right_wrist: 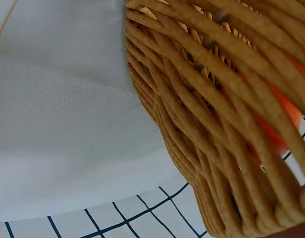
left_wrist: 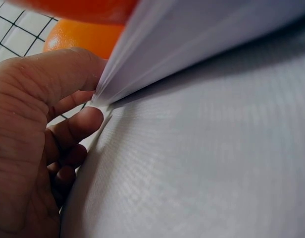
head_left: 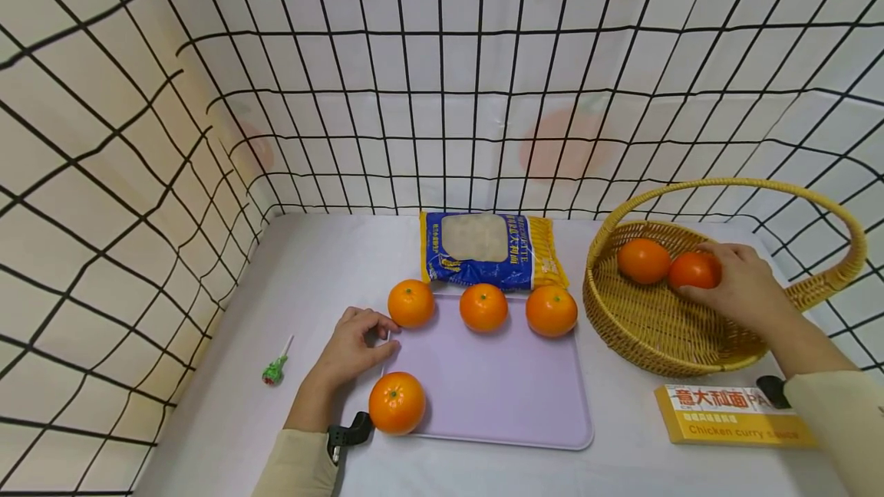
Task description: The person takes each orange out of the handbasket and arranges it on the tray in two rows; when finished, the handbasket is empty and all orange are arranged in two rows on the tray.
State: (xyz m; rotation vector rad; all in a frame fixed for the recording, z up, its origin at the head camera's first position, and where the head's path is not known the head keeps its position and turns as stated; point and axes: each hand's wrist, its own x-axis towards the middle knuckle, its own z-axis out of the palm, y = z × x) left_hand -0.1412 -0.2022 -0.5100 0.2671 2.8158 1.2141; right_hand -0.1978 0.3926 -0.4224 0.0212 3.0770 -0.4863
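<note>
My right hand (head_left: 742, 286) reaches into a wicker basket (head_left: 642, 351), fingers and thumb around a tomato (head_left: 693, 271). Beside it in the basket lies another tomato (head_left: 644, 261). The right wrist view shows mostly the basket's woven side (right_wrist: 192, 99), with red showing through the gaps; the hand is hidden there. At the left edge of a lilac tray (head_left: 483, 382), my left hand (head_left: 352, 347) pinches the rim between thumb and fingers. Oranges sit along the tray's far edge (head_left: 483, 307) and at its near left corner (head_left: 397, 403).
Behind the tray lies a blue and yellow pasta bag (head_left: 476, 248). A yellow chicken curry sauce box (head_left: 732, 416) is in front of the basket, partly under the right forearm. A green-wrapped lollipop (head_left: 275, 369) lies at left. Black wire grid (head_left: 442, 90) surrounds the table.
</note>
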